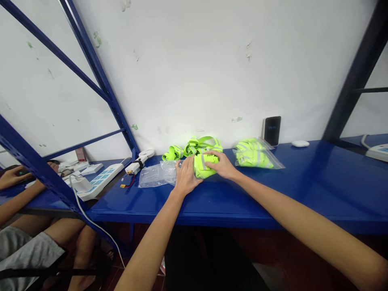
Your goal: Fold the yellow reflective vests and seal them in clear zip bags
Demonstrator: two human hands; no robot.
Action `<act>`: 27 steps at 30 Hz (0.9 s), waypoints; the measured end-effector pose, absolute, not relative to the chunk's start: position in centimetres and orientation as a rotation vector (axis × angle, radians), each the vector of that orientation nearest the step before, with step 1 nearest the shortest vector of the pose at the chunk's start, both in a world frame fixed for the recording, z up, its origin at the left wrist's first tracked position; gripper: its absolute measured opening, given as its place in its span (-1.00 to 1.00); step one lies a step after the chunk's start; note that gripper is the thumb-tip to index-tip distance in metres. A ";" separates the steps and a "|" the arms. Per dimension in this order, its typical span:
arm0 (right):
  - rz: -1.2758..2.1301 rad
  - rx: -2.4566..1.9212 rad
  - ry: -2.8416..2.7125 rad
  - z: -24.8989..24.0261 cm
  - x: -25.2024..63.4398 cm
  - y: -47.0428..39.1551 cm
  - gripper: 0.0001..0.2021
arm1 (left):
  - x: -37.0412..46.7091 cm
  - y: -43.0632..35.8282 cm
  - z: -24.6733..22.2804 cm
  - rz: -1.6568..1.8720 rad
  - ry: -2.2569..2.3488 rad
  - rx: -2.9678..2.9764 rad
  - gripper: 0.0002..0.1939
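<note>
A folded neon yellow bundle with grey reflective strips (203,166) is held between my hands above the blue table. My left hand (185,174) grips its left side, against the clear plastic bag (156,174) that lies to the left. On the bundle's right side, the fingers and thumb of my right hand (223,165) are pressed. Loose neon yellow straps (172,153) lie behind, along the wall. To the right rests a clear bag filled with neon yellow material (254,154).
The blue table (303,186) also carries a small white fan (146,153), a battery with wires (132,167), a dark-screened device (272,130) and a white case (300,143). Left are a rack post (39,171), a power strip (101,181) and another person's hands (13,177).
</note>
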State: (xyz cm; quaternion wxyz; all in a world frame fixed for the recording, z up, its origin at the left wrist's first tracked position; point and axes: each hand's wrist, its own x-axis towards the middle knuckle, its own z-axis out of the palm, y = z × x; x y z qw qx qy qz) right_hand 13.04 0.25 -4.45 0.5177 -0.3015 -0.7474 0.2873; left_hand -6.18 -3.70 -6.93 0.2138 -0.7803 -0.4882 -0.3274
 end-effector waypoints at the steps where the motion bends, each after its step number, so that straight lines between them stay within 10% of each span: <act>1: 0.687 -0.717 -1.801 -4.5 13.1 0.3 -0.63 | -6.1 -3.8 -6.9 -0.910 -1.357 -2.164 -0.10; 18: 0.654 -0.672 -1.908 -3.8 13.6 -0.4 -0.71 | -6.3 -3.9 -6.7 -0.918 -1.260 -2.299 -0.20; 27: 1.172 -0.561 -1.789 -4.1 14.1 0.1 -0.66 | -6.1 -3.8 -7.1 -1.001 -1.209 -2.326 -0.15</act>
